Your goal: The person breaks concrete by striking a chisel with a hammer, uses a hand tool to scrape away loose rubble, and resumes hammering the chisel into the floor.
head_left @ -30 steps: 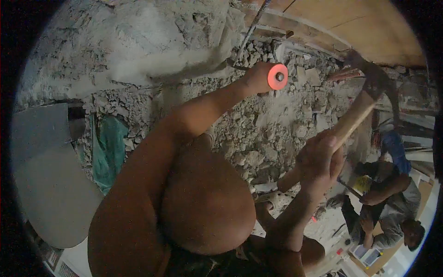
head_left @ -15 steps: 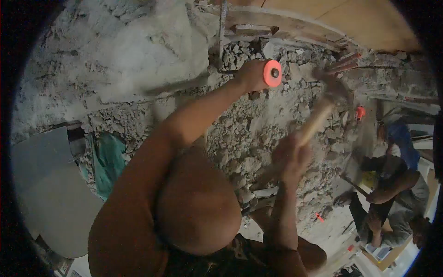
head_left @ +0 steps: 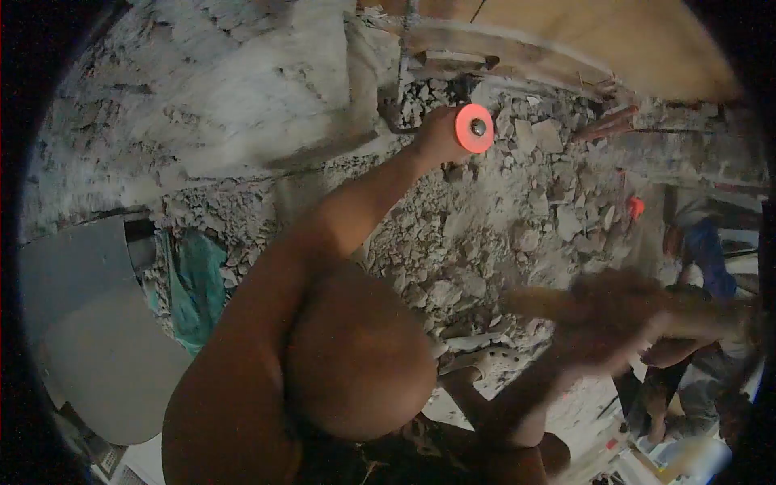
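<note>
My left hand (head_left: 439,136) is closed around a chisel (head_left: 478,128) just behind its round orange guard. The chisel's metal striking end faces up at me, and its blade is hidden below. Broken rubble (head_left: 477,234) lies under and around this hand. Out to the right, my right hand (head_left: 610,319), smeared by motion, is wrapped round the wooden handle of a hammer (head_left: 703,318). The handle lies nearly level, with its butt pointing left. I cannot make out the hammer's head near the dark right edge. The two hands are well apart.
A person (head_left: 687,388) sits at the lower right, partly behind my right hand. A green cloth or sack (head_left: 196,283) and a grey board (head_left: 89,323) are on the left. Reddish pipes (head_left: 606,124) and a small orange object (head_left: 636,207) lie at the right.
My right hand has swung the hammer away from the chisel, to the right and downward in view. My left hand keeps its hold on the chisel in nearly the same place.
</note>
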Available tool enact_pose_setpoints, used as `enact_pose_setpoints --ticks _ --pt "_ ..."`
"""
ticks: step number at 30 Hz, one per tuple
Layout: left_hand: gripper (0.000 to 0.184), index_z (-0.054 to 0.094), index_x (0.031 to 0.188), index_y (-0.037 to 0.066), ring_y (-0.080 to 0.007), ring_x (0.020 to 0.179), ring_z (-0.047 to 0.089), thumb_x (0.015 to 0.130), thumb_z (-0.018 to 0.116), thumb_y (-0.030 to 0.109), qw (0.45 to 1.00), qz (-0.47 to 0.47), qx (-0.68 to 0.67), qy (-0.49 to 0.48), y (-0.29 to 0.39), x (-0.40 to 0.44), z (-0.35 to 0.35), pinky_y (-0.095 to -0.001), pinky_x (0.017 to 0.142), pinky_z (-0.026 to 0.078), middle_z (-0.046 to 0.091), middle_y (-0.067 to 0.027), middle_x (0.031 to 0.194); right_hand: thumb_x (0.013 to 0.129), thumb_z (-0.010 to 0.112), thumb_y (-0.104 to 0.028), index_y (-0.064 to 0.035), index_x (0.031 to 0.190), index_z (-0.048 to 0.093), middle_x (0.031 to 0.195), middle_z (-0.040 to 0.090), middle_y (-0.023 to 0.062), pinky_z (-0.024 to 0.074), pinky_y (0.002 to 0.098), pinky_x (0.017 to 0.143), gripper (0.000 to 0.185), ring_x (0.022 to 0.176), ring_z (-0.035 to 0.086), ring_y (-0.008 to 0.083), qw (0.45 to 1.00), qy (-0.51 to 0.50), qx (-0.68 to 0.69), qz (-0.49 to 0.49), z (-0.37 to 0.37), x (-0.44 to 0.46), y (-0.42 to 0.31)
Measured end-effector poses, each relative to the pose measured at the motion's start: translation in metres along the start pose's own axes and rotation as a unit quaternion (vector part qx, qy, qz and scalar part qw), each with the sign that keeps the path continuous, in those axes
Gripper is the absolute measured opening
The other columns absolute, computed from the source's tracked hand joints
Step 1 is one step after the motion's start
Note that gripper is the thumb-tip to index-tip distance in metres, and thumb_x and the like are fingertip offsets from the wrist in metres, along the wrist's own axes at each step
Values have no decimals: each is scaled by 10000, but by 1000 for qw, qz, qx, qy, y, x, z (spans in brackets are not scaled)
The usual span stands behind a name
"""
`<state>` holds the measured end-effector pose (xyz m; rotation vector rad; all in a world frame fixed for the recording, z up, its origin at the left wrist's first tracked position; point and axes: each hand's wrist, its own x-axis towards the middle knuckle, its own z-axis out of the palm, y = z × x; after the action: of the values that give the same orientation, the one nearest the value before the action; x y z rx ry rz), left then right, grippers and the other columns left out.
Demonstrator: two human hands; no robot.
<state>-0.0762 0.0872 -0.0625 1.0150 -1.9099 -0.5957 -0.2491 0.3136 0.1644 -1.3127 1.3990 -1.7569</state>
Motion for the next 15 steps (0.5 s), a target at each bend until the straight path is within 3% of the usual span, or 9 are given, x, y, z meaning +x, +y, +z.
enact_pose_setpoints --ticks 1,3,5,8,10,11,12,14,15 --pt "371 644 938 113 -314 777 644 635 790 269 999 16 -14 31 -1 1 -2 -394 682 526 671 -98 851 845 638 -409 -79 1145 595 958 649 23 509 370 700 448 782 608 205 901 -53 -396 -171 -14 -24 55" --pt "359 642 965 107 -289 822 649 662 783 236 998 -10 -70 2 -5 0 3 -383 714 523 671 -102 890 950 544 -247 -32 1170 533 940 622 83 503 345 702 308 804 597 191 928 -150 -326 -97 17 -67 123" --pt "352 642 1003 108 -264 867 654 697 770 225 991 -57 -96 -72 -5 1 -4 -381 746 520 671 -98 949 951 539 -213 -21 1163 501 917 605 74 489 313 706 289 806 585 148 921 -138 10 364 37 -73 129" --pt "412 625 1011 141 -319 784 647 660 768 302 1000 -16 1 14 -9 -4 3 -402 680 522 671 -101 863 948 549 -230 -37 1195 477 978 591 70 480 294 703 322 807 565 119 859 -54 -103 499 40 -37 66" --pt "437 615 1033 146 -330 796 644 654 774 294 1000 -27 12 6 -12 -5 3 -412 691 522 671 -104 869 915 595 -298 -54 1188 489 991 575 66 487 297 694 381 781 557 129 950 14 -110 292 -9 -35 74" --pt "449 612 1035 142 -335 801 642 648 779 294 999 -38 6 -5 -10 -5 3 -418 699 522 671 -106 872 898 604 -340 -65 1193 491 1007 570 68 491 304 690 419 776 558 142 919 61 220 321 -31 -16 62" --pt "462 608 1038 138 -339 806 640 641 784 295 999 -47 0 -15 -9 -3 2 -424 706 523 670 -109 875 881 613 -383 -76 1198 493 1022 566 71 494 312 686 457 770 559 156 785 102 526 312 -40 7 37" --pt "432 623 991 132 -342 806 637 626 791 291 999 -28 -39 19 -7 -3 4 -429 707 523 668 -117 863 871 567 -399 -91 1216 493 1027 575 79 502 338 707 469 774 571 178 948 184 208 155 17 35 -43" --pt "401 631 961 129 -342 805 637 628 789 286 999 -25 -38 15 -11 -1 6 -430 706 523 668 -118 858 890 537 -400 -88 1161 498 966 565 65 487 333 666 415 738 556 167 963 154 200 96 23 39 -51"
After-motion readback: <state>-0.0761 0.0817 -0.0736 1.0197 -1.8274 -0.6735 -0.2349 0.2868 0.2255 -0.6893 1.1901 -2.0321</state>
